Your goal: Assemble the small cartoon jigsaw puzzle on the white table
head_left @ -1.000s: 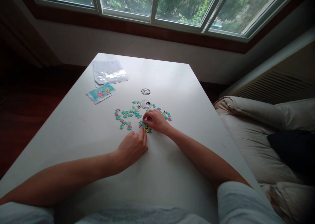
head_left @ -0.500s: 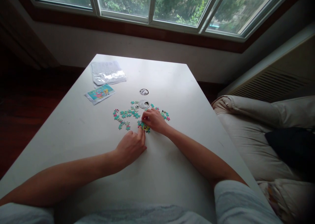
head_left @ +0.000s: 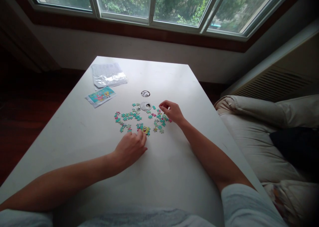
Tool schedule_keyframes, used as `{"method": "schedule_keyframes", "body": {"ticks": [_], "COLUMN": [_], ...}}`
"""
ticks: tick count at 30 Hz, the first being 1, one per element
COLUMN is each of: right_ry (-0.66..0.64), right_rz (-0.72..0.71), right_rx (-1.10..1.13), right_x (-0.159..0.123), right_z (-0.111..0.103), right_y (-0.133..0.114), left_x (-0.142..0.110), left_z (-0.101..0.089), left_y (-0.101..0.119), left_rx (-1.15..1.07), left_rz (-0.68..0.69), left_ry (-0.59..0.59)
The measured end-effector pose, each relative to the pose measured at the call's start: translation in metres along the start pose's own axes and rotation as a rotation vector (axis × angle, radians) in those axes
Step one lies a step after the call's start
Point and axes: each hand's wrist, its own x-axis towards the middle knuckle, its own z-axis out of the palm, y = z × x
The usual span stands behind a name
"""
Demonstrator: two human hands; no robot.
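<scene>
A small joined patch of jigsaw puzzle (head_left: 146, 130), with a yellow cartoon face on it, lies on the white table in front of me. At its near left edge, my left hand (head_left: 131, 148) rests with bent fingers touching it and the thumb apart. To the upper right, my right hand (head_left: 172, 111) hovers over loose pieces, thumb and forefinger pinched; whether a piece is between them is too small to see. Loose turquoise puzzle pieces (head_left: 131, 115) spread left of the patch. More loose pieces (head_left: 159, 124) lie to its right, some partly hidden under my right hand.
A picture card (head_left: 101, 96) of the cartoon scene lies at the far left, beside a clear plastic bag with paper (head_left: 109, 74). Two round fittings, a grey ring (head_left: 145, 106) and a hole (head_left: 145, 93), sit in the tabletop (head_left: 174, 173). A beige sofa (head_left: 256, 137) stands at the right.
My right hand has lifted off the joined patch and moved up and right over the loose pieces, uncovering the yellow face. My left fingers have drawn back slightly and bent more.
</scene>
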Motion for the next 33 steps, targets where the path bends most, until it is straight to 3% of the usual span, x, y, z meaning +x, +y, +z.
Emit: {"method": "schedule_keyframes", "body": {"ticks": [6, 12, 24, 33], "right_ry": [0.045, 0.010, -0.246, -0.349], "right_rz": [0.060, 0.087, -0.007, -0.047], "right_rx": [-0.005, -0.034, -0.109, -0.126], "right_x": [0.010, 0.013, 0.012, 0.010], "right_z": [-0.017, -0.020, -0.022, -0.027], "right_y": [0.023, 0.037, 0.039, 0.035], "left_x": [-0.001, 0.001, 0.003, 0.003], "left_z": [-0.001, 0.003, 0.007, 0.007], "left_y": [-0.002, -0.003, -0.006, -0.006], "left_rx": [-0.006, -0.028, -0.028, -0.047], "left_rz": [-0.014, -0.044, -0.058, -0.062], "left_ry": [0.020, 0.003, 0.006, -0.007]}}
